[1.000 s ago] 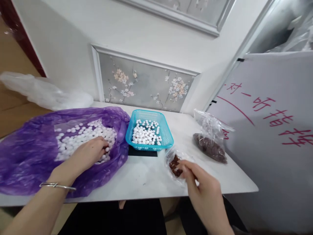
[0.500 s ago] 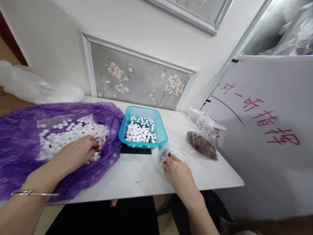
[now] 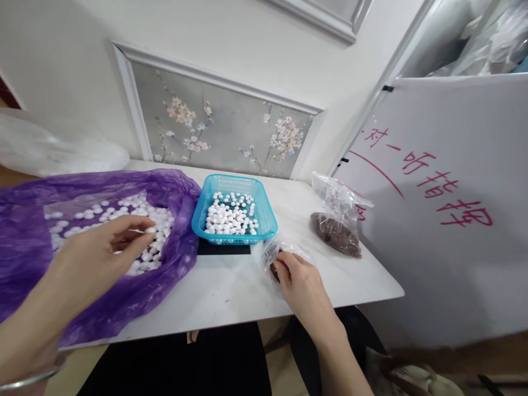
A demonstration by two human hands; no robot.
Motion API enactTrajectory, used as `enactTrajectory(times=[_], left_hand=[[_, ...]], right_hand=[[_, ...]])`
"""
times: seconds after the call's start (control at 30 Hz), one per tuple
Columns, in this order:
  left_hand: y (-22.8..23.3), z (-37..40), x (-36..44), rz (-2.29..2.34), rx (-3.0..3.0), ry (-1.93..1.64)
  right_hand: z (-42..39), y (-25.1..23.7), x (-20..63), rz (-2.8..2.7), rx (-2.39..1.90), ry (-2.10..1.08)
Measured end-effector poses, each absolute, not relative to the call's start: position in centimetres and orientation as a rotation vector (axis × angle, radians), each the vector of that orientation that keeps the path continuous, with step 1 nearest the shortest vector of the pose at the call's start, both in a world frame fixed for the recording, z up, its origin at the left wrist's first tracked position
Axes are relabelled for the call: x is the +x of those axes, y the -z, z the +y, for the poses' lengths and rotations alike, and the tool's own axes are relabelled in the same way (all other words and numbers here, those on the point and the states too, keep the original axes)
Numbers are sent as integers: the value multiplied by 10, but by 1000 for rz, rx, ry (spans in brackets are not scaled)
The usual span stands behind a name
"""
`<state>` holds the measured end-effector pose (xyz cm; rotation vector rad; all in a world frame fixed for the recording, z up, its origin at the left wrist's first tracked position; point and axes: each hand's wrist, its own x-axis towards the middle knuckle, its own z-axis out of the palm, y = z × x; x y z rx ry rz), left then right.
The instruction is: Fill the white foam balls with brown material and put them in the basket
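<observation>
Left hand (image 3: 97, 250) pinches one white bead (image 3: 150, 230) above the purple bag (image 3: 173, 258) at 9 o'clock on the table (image 3: 231, 291). Right hand (image 3: 299, 283), fingers curled, reaches into the small clear bag (image 3: 272, 254) at 5 o'clock of the blue basket (image 3: 233, 209); grip unclear.

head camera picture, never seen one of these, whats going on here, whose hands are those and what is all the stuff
The view comes from a camera worn on a person's head, looking down at their own two bare hands; no machine is involved. The left hand is raised over an open purple bag full of small white beads and pinches one bead at its fingertips. The right hand reaches into a small clear bag holding dark brown bits. Between them on the white table sits a blue basket of white beads on a black slab. A second clear bag of brown pieces lies further right, by a whiteboard with red writing.
</observation>
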<state>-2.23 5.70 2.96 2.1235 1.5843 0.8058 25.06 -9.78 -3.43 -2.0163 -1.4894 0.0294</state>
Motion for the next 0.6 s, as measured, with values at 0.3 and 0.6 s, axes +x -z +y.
enactTrajectory(times=[0.3,0.6], left_hand=[[8,-24,65,649,1165,-637],[13,-32,71,480,1002,-475]], right_hand=[[-123,29,245,-1364,-1775,-155],[-126,21,211,-1376,-1391,-190]])
